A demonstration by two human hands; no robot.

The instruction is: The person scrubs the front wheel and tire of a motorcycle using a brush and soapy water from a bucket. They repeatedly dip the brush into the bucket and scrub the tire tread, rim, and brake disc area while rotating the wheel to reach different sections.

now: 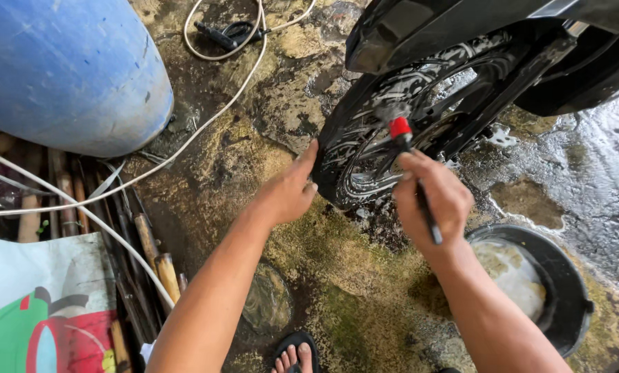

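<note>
Scrubbing the soapy, slippery wheel (pixel 392 131) at far right, my right hand (pixel 434 200) is clamped on the light, stiff brush (pixel 409 159) by its thin handle; my left hand (pixel 292 190) lies open, bracing the tyre's edge.

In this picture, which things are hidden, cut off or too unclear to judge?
- Head view: the brush bristles blur into foam on the wheel; their shape is unclear.
- The brush handle's middle is hidden inside the right hand.
- The left hand covers part of the tyre edge.
- The vehicle above the wheel is cut off by the top edge.
- The bucket bottom is hidden under foamy water.
- The barrel is cut off by the top and left edges.
</note>
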